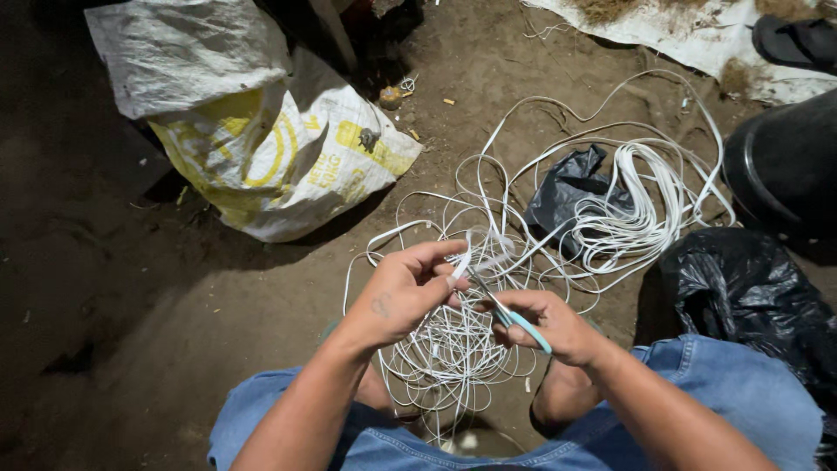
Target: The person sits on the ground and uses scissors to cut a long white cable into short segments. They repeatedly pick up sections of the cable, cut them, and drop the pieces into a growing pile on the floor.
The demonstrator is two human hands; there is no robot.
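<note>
Blue denim shorts (pixel 741 392) cover the knees closest to the camera. Above them, left hand (pixel 401 292) pinches a flat white cable (pixel 462 262) between thumb and fingers. Right hand (pixel 558 324) has its grip closed on a teal-handled tool (pixel 519 321) (the tip meets the cable). More cable lies tangled on the dirt floor (pixel 174 288), near a black plastic bag (pixel 571 187).
</note>
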